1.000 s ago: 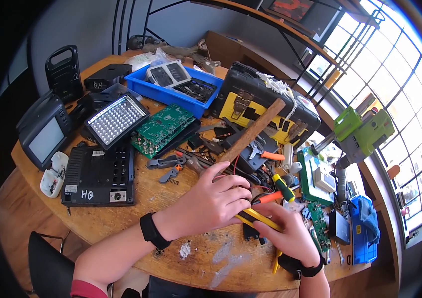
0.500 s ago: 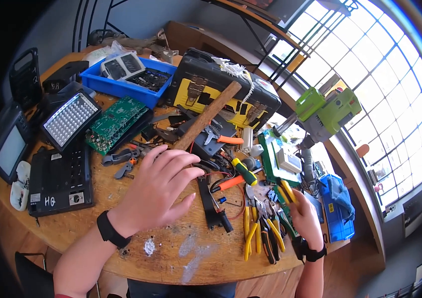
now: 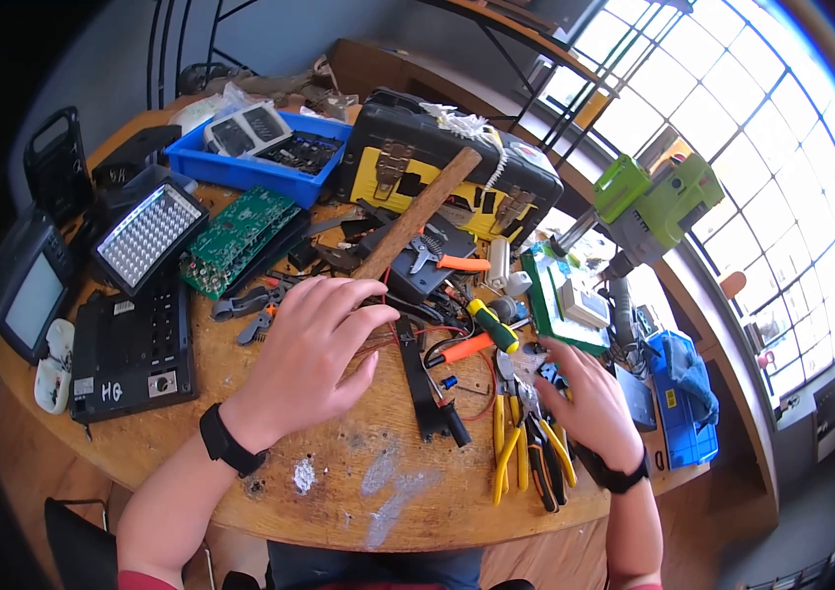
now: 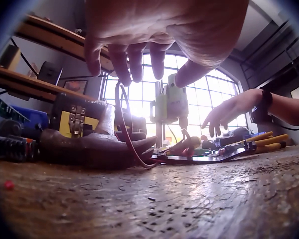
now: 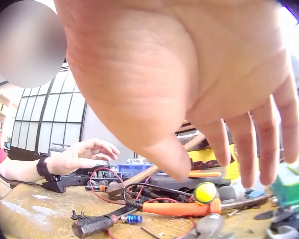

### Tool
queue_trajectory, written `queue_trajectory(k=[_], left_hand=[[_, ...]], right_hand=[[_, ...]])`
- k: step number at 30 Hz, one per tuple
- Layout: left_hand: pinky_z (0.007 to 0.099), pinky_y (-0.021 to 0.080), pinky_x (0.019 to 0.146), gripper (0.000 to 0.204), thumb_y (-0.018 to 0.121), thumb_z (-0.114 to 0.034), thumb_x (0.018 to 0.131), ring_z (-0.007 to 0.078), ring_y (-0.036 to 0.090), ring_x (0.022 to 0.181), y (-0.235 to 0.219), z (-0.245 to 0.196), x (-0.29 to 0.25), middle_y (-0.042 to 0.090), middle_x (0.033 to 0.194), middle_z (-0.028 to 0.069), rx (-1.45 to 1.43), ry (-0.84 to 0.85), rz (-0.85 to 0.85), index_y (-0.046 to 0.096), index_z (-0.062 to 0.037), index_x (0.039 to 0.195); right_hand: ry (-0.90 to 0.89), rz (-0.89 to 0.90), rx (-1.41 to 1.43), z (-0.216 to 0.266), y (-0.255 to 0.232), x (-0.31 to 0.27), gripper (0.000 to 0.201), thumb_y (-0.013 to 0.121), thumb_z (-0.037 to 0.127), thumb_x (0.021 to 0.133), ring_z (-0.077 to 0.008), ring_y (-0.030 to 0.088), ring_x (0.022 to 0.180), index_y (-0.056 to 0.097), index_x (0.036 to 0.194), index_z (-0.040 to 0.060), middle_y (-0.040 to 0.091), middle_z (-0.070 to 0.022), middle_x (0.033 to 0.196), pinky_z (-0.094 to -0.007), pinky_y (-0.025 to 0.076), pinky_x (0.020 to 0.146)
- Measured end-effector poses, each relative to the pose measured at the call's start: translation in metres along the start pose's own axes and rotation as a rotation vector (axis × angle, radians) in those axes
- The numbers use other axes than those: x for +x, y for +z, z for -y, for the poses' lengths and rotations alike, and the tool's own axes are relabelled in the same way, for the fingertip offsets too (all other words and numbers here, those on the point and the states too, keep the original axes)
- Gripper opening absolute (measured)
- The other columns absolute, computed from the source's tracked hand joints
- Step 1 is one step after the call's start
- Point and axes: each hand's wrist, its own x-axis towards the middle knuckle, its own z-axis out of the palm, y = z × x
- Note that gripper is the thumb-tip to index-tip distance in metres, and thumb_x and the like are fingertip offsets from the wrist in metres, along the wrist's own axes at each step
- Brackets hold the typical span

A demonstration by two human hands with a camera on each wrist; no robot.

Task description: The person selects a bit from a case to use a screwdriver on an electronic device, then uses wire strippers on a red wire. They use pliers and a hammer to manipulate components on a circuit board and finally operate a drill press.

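My left hand (image 3: 311,349) hovers low over the table with its fingers spread and nothing in them, near the base of a hammer's wooden handle (image 3: 419,218). In the left wrist view the dark hammer head (image 4: 89,148) lies beyond the fingers. My right hand (image 3: 594,405), also without anything in its grasp, hangs over the right side with fingers loosely bent. Beside it lie yellow-handled pliers (image 3: 501,460) and pliers with black-and-orange handles (image 3: 541,470). Between the hands are an orange-handled soldering iron (image 3: 464,350), a green-and-yellow screwdriver (image 3: 493,326) and a flat black strip (image 3: 419,379).
At the back stand a blue bin (image 3: 240,177) and a black-and-yellow toolbox (image 3: 447,167). A green drill (image 3: 663,202) rises at the right, near a blue crate (image 3: 681,413). On the left are a black device (image 3: 132,354), an LED panel (image 3: 152,236) and a green circuit board (image 3: 240,236).
Both hands were at a yellow-handled tool. The left let go and drew away; the right carried the tool rightward and has since released it. The head view has also shifted.
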Motion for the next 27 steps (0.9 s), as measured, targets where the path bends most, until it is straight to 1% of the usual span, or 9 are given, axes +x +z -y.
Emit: queue_trajectory(k=[6, 8, 12, 14, 17, 18, 24, 26, 27], left_hand=[[0.0515, 0.038, 0.113, 0.045, 0.074, -0.009, 0.079, 0.0373, 0.053, 0.128, -0.003, -0.005, 0.002, 0.058, 0.136, 0.0131, 0.042, 0.017, -0.010, 0.062, -0.0088, 0.122], [0.0516, 0.038, 0.113, 0.047, 0.074, -0.010, 0.079, 0.0339, 0.055, 0.125, -0.004, -0.005, 0.002, 0.058, 0.131, 0.0116, 0.068, 0.015, -0.038, 0.060, -0.0084, 0.124], [0.0513, 0.039, 0.111, 0.053, 0.072, -0.007, 0.079, 0.0377, 0.053, 0.127, -0.002, 0.000, 0.000, 0.059, 0.135, 0.0141, 0.006, -0.046, -0.083, 0.056, -0.0075, 0.130], [0.0510, 0.039, 0.111, 0.057, 0.071, -0.007, 0.079, 0.0376, 0.054, 0.126, -0.001, 0.002, -0.001, 0.059, 0.135, 0.0144, 0.027, -0.045, -0.081, 0.054, -0.0068, 0.133], [0.0503, 0.038, 0.111, 0.056, 0.072, -0.008, 0.080, 0.0376, 0.054, 0.126, 0.001, 0.003, -0.002, 0.059, 0.134, 0.0144, 0.007, -0.083, -0.085, 0.054, -0.0069, 0.133], [0.0502, 0.038, 0.111, 0.056, 0.072, -0.008, 0.080, 0.0376, 0.054, 0.126, 0.002, 0.004, -0.003, 0.059, 0.134, 0.0144, 0.015, -0.088, -0.081, 0.053, -0.0070, 0.133], [0.0499, 0.038, 0.111, 0.056, 0.071, -0.009, 0.082, 0.0351, 0.055, 0.124, 0.004, 0.004, -0.003, 0.059, 0.131, 0.0140, 0.002, -0.097, -0.084, 0.052, -0.0061, 0.134], [0.0501, 0.039, 0.110, 0.055, 0.072, -0.011, 0.082, 0.0341, 0.056, 0.122, 0.005, 0.004, -0.003, 0.060, 0.129, 0.0134, 0.012, -0.094, -0.098, 0.053, -0.0062, 0.133], [0.0501, 0.039, 0.110, 0.054, 0.072, -0.011, 0.083, 0.0340, 0.056, 0.122, 0.005, 0.004, -0.003, 0.060, 0.129, 0.0133, 0.014, -0.090, -0.101, 0.053, -0.0063, 0.133]], right_hand=[[-0.030, 0.026, -0.123, 0.009, 0.048, 0.066, 0.048, 0.065, 0.033, 0.098, -0.0345, 0.073, 0.090, 0.055, 0.137, 0.0066, 0.074, -0.0146, 0.094, -0.0445, 0.057, 0.075], [0.028, 0.128, -0.248, 0.008, 0.050, 0.072, 0.041, 0.062, 0.033, 0.101, -0.0364, 0.073, 0.083, 0.057, 0.137, 0.0153, 0.075, -0.0150, 0.093, -0.0476, 0.057, 0.071], [0.045, -0.061, -0.171, 0.007, 0.015, 0.033, 0.027, 0.067, 0.026, 0.098, -0.0334, 0.071, 0.073, 0.075, 0.122, 0.0168, 0.073, -0.0151, 0.081, -0.0449, 0.055, 0.066], [0.058, -0.196, -0.133, -0.001, -0.005, 0.006, 0.027, 0.069, 0.023, 0.096, -0.0291, 0.070, 0.068, 0.076, 0.122, 0.0204, 0.070, -0.0090, 0.074, -0.0433, 0.052, 0.061], [0.215, -0.206, -0.247, -0.012, -0.027, -0.035, 0.032, 0.075, 0.019, 0.091, -0.0283, 0.067, 0.065, 0.076, 0.123, 0.0212, 0.067, -0.0081, 0.070, -0.0405, 0.051, 0.062], [0.309, -0.150, -0.284, -0.018, -0.028, -0.047, 0.031, 0.076, 0.019, 0.090, -0.0278, 0.068, 0.068, 0.076, 0.121, 0.0212, 0.068, -0.0088, 0.072, -0.0410, 0.052, 0.063], [0.320, -0.049, -0.410, -0.060, -0.008, -0.081, 0.029, 0.076, 0.015, 0.087, -0.0321, 0.069, 0.083, 0.076, 0.116, 0.0172, 0.070, -0.0111, 0.085, -0.0424, 0.053, 0.072], [0.121, -0.027, -0.408, -0.053, -0.013, -0.075, 0.032, 0.076, 0.012, 0.085, -0.0329, 0.066, 0.098, 0.075, 0.116, 0.0132, 0.070, -0.0113, 0.100, -0.0418, 0.053, 0.082], [0.146, 0.007, -0.386, -0.047, -0.015, -0.066, 0.033, 0.076, 0.009, 0.083, -0.0316, 0.063, 0.108, 0.074, 0.116, 0.0097, 0.068, -0.0101, 0.111, -0.0417, 0.051, 0.091]])
